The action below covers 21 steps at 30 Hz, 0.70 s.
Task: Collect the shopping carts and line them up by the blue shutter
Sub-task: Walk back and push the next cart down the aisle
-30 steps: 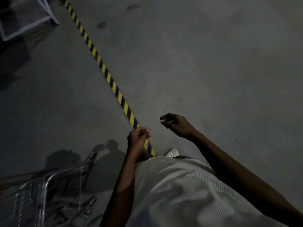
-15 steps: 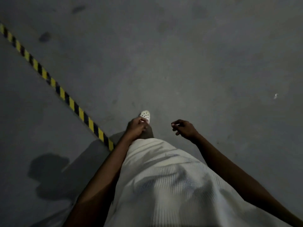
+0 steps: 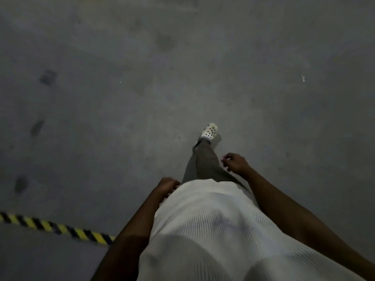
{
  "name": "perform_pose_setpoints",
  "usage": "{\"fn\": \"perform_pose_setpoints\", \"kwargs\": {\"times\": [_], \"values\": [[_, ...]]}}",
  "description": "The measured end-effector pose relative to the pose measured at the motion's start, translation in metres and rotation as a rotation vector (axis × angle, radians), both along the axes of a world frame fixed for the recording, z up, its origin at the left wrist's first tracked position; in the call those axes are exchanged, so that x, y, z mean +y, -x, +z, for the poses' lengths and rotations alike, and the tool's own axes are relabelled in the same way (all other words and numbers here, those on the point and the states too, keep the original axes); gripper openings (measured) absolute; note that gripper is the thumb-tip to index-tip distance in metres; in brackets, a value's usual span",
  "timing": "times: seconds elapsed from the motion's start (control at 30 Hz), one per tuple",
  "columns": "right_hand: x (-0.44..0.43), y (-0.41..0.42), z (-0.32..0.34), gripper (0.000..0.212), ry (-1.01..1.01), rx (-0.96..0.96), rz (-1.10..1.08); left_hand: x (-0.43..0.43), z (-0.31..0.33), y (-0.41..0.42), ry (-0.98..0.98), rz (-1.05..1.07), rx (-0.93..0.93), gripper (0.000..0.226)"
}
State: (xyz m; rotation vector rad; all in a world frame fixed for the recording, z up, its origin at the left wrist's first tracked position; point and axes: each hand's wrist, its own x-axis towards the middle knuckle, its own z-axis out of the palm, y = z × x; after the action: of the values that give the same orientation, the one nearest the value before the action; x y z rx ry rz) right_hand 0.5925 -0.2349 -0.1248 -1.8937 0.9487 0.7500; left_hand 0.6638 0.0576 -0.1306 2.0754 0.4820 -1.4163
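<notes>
Evidently mid-stride: carried left hand [image 3: 167, 184] against shirt [image 3: 213, 230] hem, right hand [image 3: 235, 162] out beside trouser leg [image 3: 205, 159], both loosely curled, right clearly empty, left probably so, fingertips half hidden. Swung for balance, judged en route to next cart. Saw no shopping carts, no blue shutter in frame. Planted white clog [image 3: 210, 131] forward. Noted grey concrete floor [image 3: 121, 98], blotched with dark stains; yellow-black hazard tape [image 3: 60, 230] toward its lower-left corner. Dim, walls unseen.

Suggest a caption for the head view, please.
Left hand and right hand loosely curled, white perforated clog stepping over grey concrete floor.
</notes>
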Motion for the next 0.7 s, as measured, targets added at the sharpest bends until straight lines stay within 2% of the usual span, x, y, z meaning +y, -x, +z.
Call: {"fn": "perform_pose_setpoints", "kwargs": {"times": [0.1,0.2,0.27,0.33,0.4,0.47,0.6,0.7], "values": [[-0.041,-0.062,-0.021,0.027,-0.059,0.019,-0.036,-0.026,-0.002,-0.079,-0.025,0.079,-0.019,0.011],[-0.104,-0.139,-0.019,0.021,-0.105,-0.011,-0.383,-0.055,0.007,-0.156,-0.09,0.18,-0.113,0.007],[-0.147,-0.196,-0.011,0.014,-0.095,-0.025,-0.538,-0.087,0.014,-0.21,-0.083,0.295,-0.146,0.009],[-0.181,-0.249,-0.002,0.012,-0.098,-0.036,-0.56,-0.13,0.02,-0.261,-0.048,0.326,-0.214,0.013],[-0.2,-0.296,0.015,0.009,-0.127,-0.074,-0.548,-0.176,0.034,-0.306,-0.029,0.194,-0.339,0.011],[-0.212,-0.34,0.034,0.008,-0.179,-0.109,-0.527,-0.219,0.05,-0.35,0.06,0.174,-0.41,0.009],[-0.242,-0.416,0.055,0.019,-0.37,-0.109,-0.494,-0.297,0.055,-0.438,0.218,0.293,-0.374,0.012],[-0.281,-0.473,0.055,0.022,-0.369,-0.15,-0.487,-0.35,0.047,-0.495,0.285,0.316,-0.323,0.012]]}}
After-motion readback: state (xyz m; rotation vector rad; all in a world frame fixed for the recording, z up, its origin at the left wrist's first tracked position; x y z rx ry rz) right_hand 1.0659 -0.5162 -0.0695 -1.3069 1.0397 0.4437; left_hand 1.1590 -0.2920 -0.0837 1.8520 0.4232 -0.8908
